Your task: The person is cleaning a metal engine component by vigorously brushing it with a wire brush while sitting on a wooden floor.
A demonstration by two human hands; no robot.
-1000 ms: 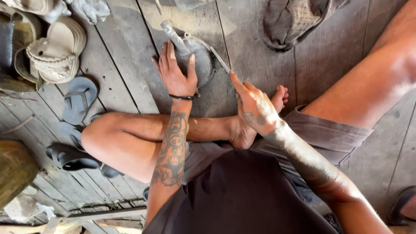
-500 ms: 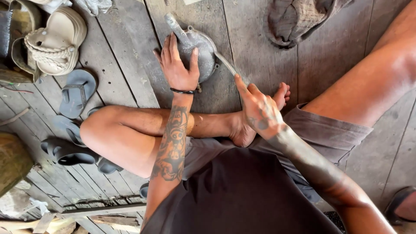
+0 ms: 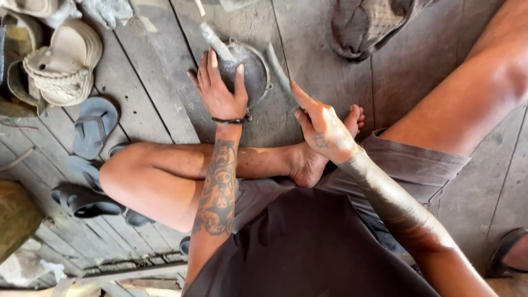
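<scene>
I sit cross-legged on a plank floor. My left hand (image 3: 220, 94) lies flat on a round grey metal pan (image 3: 256, 70) in front of my shin, fingers spread and thumb on its top. A short handle (image 3: 215, 40) sticks out of the pan to the upper left. My right hand (image 3: 323, 130), just above my bare foot (image 3: 308, 164), grips a thin grey stick (image 3: 278, 67) whose far end rests against the pan's right rim. A dark band circles my left wrist.
Pale woven sandals (image 3: 61, 61) are stacked at the upper left, and dark flip-flops (image 3: 93, 127) lie beside my knee. A crumpled grey cloth bag (image 3: 367, 28) sits at the top right. Another person's sandalled foot (image 3: 511, 254) shows at the lower right edge.
Both hands keep their hold on the pan and the stick. The right hand has shifted slightly and the stick now lies closer to the pan's rim. The view has drifted a little.
</scene>
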